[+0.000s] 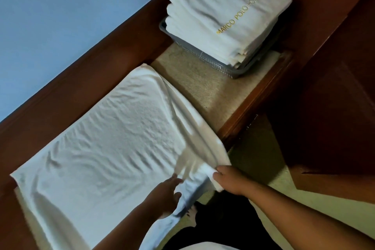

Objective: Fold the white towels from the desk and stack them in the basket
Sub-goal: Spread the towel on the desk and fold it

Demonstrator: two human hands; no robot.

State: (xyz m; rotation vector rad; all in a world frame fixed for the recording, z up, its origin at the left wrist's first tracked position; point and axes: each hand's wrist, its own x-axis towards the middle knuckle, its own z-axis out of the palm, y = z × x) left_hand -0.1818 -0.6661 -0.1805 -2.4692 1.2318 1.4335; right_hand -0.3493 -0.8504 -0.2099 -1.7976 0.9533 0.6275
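While the towel (113,138) lies spread on the desk (213,91), long axis running near-left to far-right, right hand (231,180) pinches its overhanging near edge, left hand (164,195) flat beside it; open desktop reaches the far-right basket (194,50).

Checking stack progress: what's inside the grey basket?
A stack of folded white towels fills the grey basket, rising above its rim; the top one carries gold lettering. The basket's floor and anything under the stack are covered.
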